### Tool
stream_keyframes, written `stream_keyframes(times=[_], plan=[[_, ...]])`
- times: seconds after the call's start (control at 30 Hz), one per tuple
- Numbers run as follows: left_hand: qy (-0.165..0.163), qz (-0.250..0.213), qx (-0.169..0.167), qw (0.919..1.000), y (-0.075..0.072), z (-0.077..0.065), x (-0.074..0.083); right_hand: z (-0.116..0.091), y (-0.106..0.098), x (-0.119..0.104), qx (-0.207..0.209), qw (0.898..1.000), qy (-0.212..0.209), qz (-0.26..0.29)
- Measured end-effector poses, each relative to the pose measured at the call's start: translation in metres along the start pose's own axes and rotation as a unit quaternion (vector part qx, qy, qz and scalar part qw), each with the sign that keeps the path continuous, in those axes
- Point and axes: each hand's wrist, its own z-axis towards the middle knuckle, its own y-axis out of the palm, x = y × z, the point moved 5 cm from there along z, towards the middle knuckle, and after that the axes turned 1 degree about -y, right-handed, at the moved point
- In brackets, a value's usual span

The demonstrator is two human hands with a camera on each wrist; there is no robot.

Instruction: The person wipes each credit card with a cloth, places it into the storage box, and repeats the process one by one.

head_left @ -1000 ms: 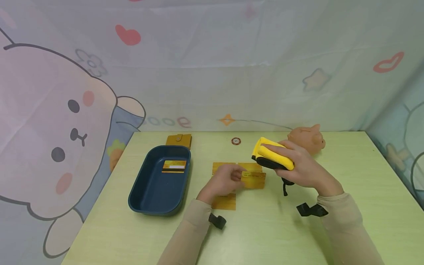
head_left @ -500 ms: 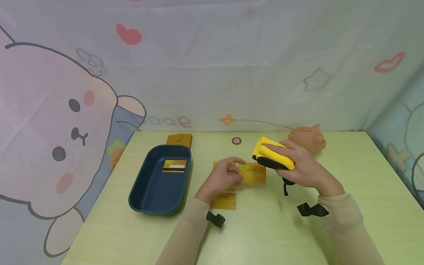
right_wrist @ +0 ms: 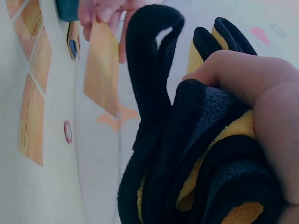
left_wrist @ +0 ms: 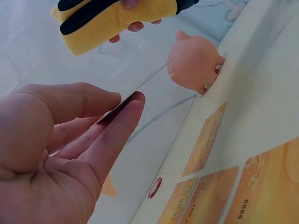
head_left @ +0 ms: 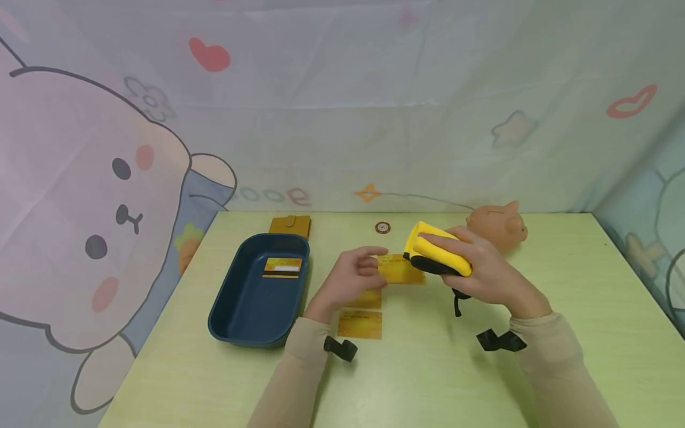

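My left hand (head_left: 350, 276) pinches a gold bank card (head_left: 401, 269) by its left edge, thumb against fingers. The left wrist view shows this card edge-on, raised off the table. My right hand (head_left: 487, 267) grips a folded yellow and black cloth (head_left: 441, 252) above the table; its black-trimmed layers and loop fill much of the right wrist view. Several gold cards lie flat below, among them a front card (head_left: 360, 324) and one partly covered by my left hand (head_left: 368, 299). More of these cards (left_wrist: 205, 140) show in the left wrist view.
A dark blue tray (head_left: 246, 334) stands at left with one striped card (head_left: 282, 268) inside. Behind it lies a tan wallet (head_left: 289, 226). A red and white chip (head_left: 382, 227) lies near the back edge, and a pink piggy bank (head_left: 496, 226) stands behind my right hand.
My left hand has shifted left and away from me, carrying the pinched card toward the back. More of the front card shows. My right hand and the cloth have barely moved.
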Motion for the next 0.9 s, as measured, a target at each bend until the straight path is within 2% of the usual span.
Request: stream_keyframes(times=[0.17, 0.3, 0.47, 0.63, 0.73, 0.9], plan=[[-0.002, 0.024, 0.001, 0.9997, -0.001, -0.001, 0.003, 0.004, 0.011, -0.006, -0.012, 1.000, -0.016, 0.004], [-0.001, 0.023, -0.009, 0.9997, 0.003, -0.001, 0.004, 0.008, 0.022, -0.012, -0.026, 0.999, -0.033, 0.008], [0.014, -0.012, -0.034, 0.9993, 0.009, -0.002, 0.007, 0.011, 0.032, -0.016, -0.027, 0.998, -0.048, 0.007], [0.029, -0.062, -0.051, 0.9963, 0.011, -0.002, 0.009, 0.012, 0.040, -0.017, -0.035, 0.998, -0.056, -0.021], [0.042, -0.080, -0.049, 0.9947, 0.011, -0.002, 0.013, 0.013, 0.044, -0.017, -0.035, 0.997, -0.061, -0.037], [0.051, -0.082, -0.032, 0.9948, 0.009, -0.003, 0.019, 0.017, 0.048, -0.017, -0.036, 0.997, -0.053, -0.045]])
